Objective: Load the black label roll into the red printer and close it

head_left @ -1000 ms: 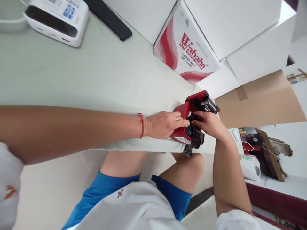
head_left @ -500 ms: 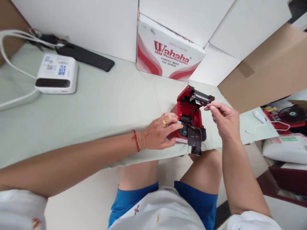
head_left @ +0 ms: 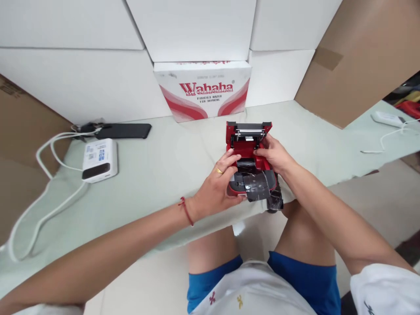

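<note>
A small red and black label printer (head_left: 244,151) stands at the table's near edge with its lid (head_left: 249,131) raised. A strip of dark, shiny film or tape (head_left: 257,187) lies over its front and hangs past the table edge. My left hand (head_left: 219,179) grips the printer's left side, thumb low at the front and fingers over the rim. My right hand (head_left: 274,154) holds the right side near the lid's hinge, its thumb reaching inside. The palm hides part of that side.
A white Wahaha carton (head_left: 206,89) leans against stacked white boxes (head_left: 193,28) at the back. On the left lie a white device (head_left: 100,159) with cables and a black phone-like slab (head_left: 126,131). A brown cardboard panel (head_left: 357,61) stands at the right.
My right hand has left the lid's front edge and moved down to the printer's right side. The printer now faces me more squarely, and the camera view has turned.
</note>
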Tool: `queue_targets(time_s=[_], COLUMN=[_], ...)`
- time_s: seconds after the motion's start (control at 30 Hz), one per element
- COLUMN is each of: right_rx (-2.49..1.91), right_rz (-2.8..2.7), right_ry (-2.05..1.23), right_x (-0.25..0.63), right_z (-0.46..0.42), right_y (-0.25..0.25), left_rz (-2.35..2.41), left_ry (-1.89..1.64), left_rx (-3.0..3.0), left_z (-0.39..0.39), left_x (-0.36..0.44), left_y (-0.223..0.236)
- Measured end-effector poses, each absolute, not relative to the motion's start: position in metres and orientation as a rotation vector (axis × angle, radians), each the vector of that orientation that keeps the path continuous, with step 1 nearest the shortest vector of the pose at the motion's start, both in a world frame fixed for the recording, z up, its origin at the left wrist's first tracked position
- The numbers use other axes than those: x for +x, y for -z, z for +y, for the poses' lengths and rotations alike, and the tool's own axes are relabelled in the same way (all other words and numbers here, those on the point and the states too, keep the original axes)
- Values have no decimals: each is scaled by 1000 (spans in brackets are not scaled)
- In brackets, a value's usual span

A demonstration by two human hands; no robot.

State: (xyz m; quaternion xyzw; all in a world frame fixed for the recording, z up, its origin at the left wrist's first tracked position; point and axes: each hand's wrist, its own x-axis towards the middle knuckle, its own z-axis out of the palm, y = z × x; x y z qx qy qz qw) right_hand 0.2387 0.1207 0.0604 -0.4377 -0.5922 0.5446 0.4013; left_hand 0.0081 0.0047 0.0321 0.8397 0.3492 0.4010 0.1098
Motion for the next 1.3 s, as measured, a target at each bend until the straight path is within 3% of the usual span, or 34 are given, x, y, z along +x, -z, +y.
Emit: queue_targets(time_s=[0.3,0.6,0.73,0.87,1.03,1.13,1.3], right_rx=[-860,-1539,-1596,-1574,-1656,-1655,-1365], right_rz=[-1579,-2357,-2646,-2723,-2905,-2992,-2695], right_ry=[-1463,-980,-909,-942,-613,-613,-487], right_x=[201,319,333,309,251,225,203], right_z=[152,127,122,142,179,197,206], right_y=[-76,-75,-71,-93,-110,-116,-162], left_rz=[1255,1452,1480,1544,1349,1269,1247], left_ry=[-1169,-1215,-1206,-1257,-1429,-1473,-1559], left_rx=[2456,2351,2328,2409,2778,2900,2931], left_z=[-3,-3,-2,-4,-4,-1,-1], left_x=[-24,-36,-42,-35,-19,-15,-15], left_y=[-41,-32,-36,-39,-40,-37,-29])
